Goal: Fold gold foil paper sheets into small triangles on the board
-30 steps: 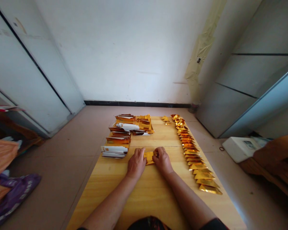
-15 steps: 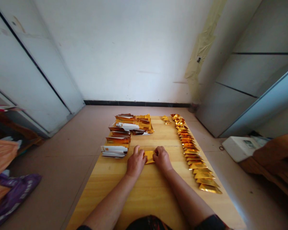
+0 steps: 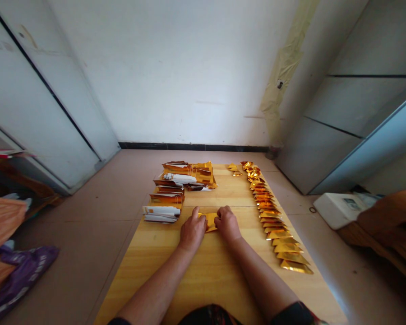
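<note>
A small folded piece of gold foil paper [image 3: 211, 222] lies on the wooden table between my two hands. My left hand [image 3: 193, 230] grips its left end, fingers bent and the index finger reaching forward. On the other end, my right hand [image 3: 228, 225] is closed, its curled fingers pinching the paper. Left of my left hand sit bundles of gold-and-white paper [image 3: 162, 214], with more gold paper stacks [image 3: 203, 174] behind. To the right runs a long overlapping row of folded gold paper pieces [image 3: 270, 216].
The wooden table [image 3: 209, 275] stands before a white wall [image 3: 189, 81]. A few folded gold pieces [image 3: 235, 169] lie at its far edge. Grey cabinets [image 3: 358, 104] and a white box [image 3: 334, 210] are on the right; orange and purple bags [image 3: 23, 275] are on the left.
My left hand has shifted slightly right along the gold foil paper, and some gold now shows beyond its fingers. My right hand has barely moved. The stacks and the row are unchanged.
</note>
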`<state>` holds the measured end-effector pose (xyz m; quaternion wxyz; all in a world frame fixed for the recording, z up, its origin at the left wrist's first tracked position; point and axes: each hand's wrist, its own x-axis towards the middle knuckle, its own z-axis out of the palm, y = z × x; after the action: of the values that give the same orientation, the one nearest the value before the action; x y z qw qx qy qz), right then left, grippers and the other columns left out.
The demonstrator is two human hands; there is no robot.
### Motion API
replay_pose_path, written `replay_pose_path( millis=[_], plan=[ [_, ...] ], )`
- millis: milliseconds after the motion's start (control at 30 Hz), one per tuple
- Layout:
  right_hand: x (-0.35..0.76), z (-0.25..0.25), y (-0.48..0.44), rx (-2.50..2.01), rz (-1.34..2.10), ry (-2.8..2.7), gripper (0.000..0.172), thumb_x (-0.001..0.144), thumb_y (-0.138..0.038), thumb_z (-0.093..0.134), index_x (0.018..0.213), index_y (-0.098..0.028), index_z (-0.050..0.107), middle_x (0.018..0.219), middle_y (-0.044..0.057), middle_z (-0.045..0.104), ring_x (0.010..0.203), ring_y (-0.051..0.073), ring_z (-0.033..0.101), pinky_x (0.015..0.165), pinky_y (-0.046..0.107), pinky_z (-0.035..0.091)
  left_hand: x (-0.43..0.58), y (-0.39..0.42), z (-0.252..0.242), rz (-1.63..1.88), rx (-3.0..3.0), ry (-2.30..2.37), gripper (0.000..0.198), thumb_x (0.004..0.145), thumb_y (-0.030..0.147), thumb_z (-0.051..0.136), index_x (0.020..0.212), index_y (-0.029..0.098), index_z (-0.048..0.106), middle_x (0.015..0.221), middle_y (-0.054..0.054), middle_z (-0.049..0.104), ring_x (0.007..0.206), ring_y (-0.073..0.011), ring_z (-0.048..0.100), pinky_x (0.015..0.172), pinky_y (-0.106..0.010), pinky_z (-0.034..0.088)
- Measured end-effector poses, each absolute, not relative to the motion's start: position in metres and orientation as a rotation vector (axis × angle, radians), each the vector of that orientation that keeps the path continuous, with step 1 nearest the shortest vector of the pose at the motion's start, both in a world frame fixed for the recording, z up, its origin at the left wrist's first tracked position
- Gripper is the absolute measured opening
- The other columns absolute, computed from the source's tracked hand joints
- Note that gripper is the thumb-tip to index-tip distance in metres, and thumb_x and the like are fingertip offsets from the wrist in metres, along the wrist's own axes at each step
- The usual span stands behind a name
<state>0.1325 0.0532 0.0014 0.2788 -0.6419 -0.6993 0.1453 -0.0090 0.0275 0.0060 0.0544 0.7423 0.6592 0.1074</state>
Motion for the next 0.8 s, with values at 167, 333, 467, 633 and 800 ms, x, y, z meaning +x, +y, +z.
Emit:
replay_pose_path(
  millis=[167, 333, 467, 633, 800],
  plan=[
    [0.134, 0.006, 0.041, -1.819, 0.152, -2.089, 0.015, 0.086, -0.019, 0.047, 0.077, -0.02, 0.059, 0.086, 0.005, 0.054, 0.075, 0.014, 0.05, 0.056, 0.022, 0.034, -0.009, 0.028, 0.003, 0.327, 2.381, 1.988, 0.022, 0.088, 0.024, 0.042, 0.091, 0.021, 0.064, 0.135, -0.006, 0.045, 0.097, -0.0197, 0.056, 0.073, -0.028, 0.046],
    [0.148, 0.01, 0.033, -1.797, 0.065, -2.208, 0.014, 0.089, -0.021, 0.047, 0.084, -0.024, 0.06, 0.09, 0.007, 0.056, 0.087, 0.019, 0.048, 0.059, 0.023, 0.035, -0.011, 0.026, 0.014, 0.335, 2.51, 1.906, 0.018, 0.085, 0.024, 0.048, 0.092, 0.021, 0.064, 0.121, -0.007, 0.057, 0.103, -0.024, 0.05, 0.083, -0.036, 0.042],
    [0.154, 0.016, 0.032, -1.771, 0.151, -2.165, 0.013, 0.086, -0.019, 0.049, 0.086, -0.024, 0.061, 0.098, 0.006, 0.057, 0.091, 0.019, 0.047, 0.067, 0.024, 0.039, -0.016, 0.022, 0.02, 0.428, 2.478, 1.846, 0.021, 0.081, 0.029, 0.056, 0.1, 0.024, 0.062, 0.118, -0.005, 0.058, 0.106, -0.0245, 0.048, 0.088, -0.041, 0.037],
    [0.142, 0.019, 0.028, -1.861, 0.265, -2.013, 0.027, 0.075, -0.023, 0.059, 0.102, -0.023, 0.06, 0.118, 0.009, 0.052, 0.103, 0.024, 0.047, 0.077, 0.031, 0.041, -0.021, 0.018, 0.017, 0.495, 2.467, 1.796, 0.029, 0.08, 0.032, 0.059, 0.108, 0.025, 0.058, 0.122, -0.006, 0.055, 0.113, -0.0252, 0.045, 0.092, -0.042, 0.034],
    [0.127, 0.016, 0.022, -1.906, 0.278, -1.999, 0.039, 0.071, -0.029, 0.065, 0.109, -0.025, 0.056, 0.131, 0.01, 0.045, 0.108, 0.027, 0.045, 0.08, 0.036, 0.039, -0.023, 0.018, 0.012, 0.517, 2.474, 1.776, 0.03, 0.081, 0.033, 0.058, 0.11, 0.026, 0.056, 0.124, -0.006, 0.053, 0.116, -0.0246, 0.044, 0.094, -0.041, 0.033]
  ],
)
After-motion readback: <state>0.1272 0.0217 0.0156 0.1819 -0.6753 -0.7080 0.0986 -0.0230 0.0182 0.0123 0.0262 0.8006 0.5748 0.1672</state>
